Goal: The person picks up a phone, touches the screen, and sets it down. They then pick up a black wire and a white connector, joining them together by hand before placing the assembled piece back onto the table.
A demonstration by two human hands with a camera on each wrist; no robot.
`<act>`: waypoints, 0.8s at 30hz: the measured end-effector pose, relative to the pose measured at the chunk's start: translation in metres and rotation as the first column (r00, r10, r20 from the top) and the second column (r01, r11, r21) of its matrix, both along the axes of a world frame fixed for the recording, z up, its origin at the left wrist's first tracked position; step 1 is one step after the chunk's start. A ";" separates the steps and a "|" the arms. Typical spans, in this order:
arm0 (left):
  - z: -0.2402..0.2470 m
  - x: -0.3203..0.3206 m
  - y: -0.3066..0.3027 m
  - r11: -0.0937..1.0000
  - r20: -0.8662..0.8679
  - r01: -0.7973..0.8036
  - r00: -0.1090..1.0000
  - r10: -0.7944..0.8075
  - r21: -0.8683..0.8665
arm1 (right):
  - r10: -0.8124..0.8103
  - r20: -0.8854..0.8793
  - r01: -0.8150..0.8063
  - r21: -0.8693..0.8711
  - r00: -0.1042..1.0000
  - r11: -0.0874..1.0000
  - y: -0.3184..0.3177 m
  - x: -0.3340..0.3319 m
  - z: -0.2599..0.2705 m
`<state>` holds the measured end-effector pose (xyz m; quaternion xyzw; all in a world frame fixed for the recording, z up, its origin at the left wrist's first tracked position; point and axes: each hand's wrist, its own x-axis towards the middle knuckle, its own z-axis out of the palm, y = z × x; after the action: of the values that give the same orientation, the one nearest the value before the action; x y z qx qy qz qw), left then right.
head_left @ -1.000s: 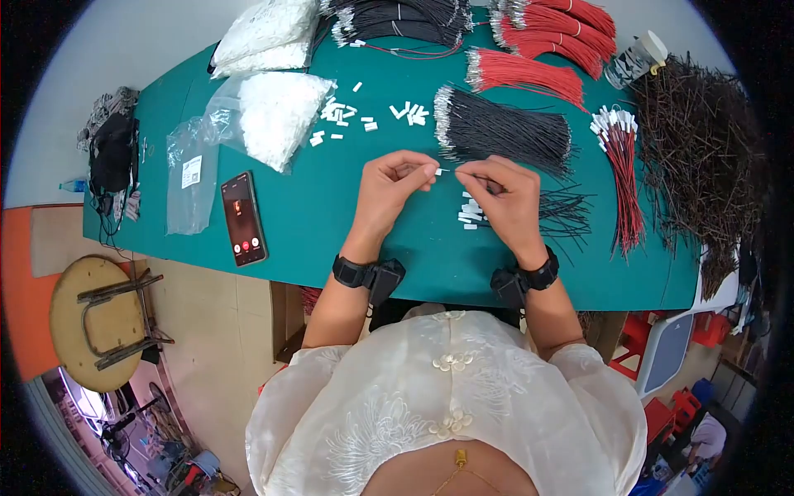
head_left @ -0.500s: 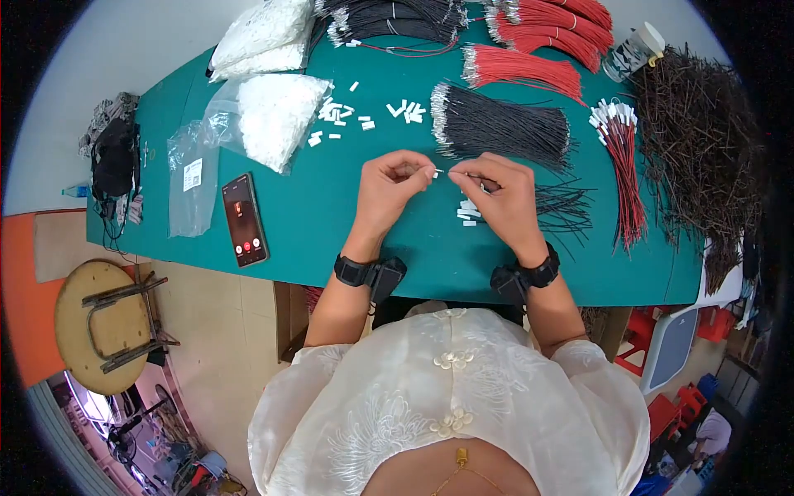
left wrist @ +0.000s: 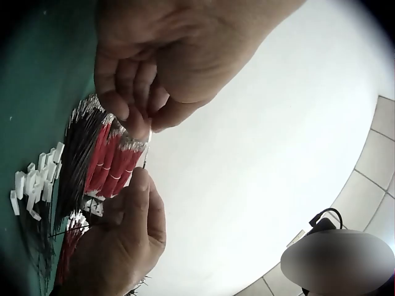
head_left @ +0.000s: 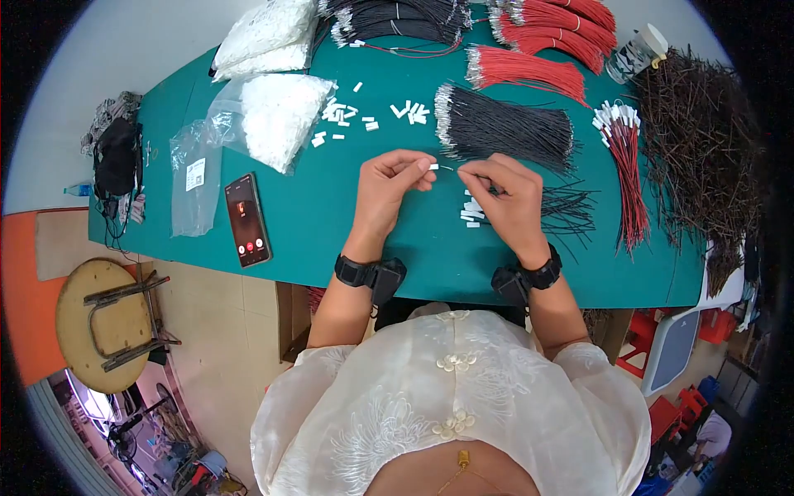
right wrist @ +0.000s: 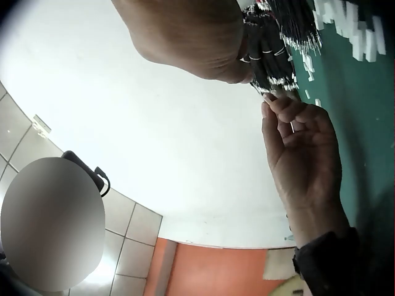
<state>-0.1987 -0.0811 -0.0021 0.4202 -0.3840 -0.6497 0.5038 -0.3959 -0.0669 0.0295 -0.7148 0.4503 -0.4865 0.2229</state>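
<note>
Showing at the head view's upper centre: a small white rectangular connector (head_left: 433, 167), pinched in the left hand (head_left: 387, 192); a thin, dark, pale-tipped wire (left wrist: 145, 164), pinched in the right hand (head_left: 510, 198).

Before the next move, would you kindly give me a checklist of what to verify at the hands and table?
1. White connector pinched in the left hand: ok.
2. Thin wire pinched in the right hand, pointing towards the connector: ok.
3. Wire fully seated in the connector: cannot tell, too small.
4. Loose white connectors on the table, seemingly within reach: ok.
5. Phone apart from both hands: ok.
</note>
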 end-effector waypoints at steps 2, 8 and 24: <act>0.000 0.000 0.000 1.000 0.004 -0.006 1.000 0.006 -0.020 | 0.009 -0.002 -0.009 0.027 1.000 1.000 0.001 0.000 0.001; 0.002 0.000 0.001 0.999 0.025 -0.004 1.000 0.005 -0.048 | 0.008 0.066 -0.016 0.116 0.998 0.993 0.001 -0.001 0.003; 0.003 -0.001 0.002 0.995 0.061 -0.011 0.998 0.017 -0.097 | 0.011 0.054 -0.016 0.092 0.998 0.996 0.001 -0.002 0.003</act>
<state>-0.1993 -0.0793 0.0008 0.4178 -0.4276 -0.6135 0.5159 -0.3975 -0.0661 0.0321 -0.6935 0.4613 -0.4825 0.2710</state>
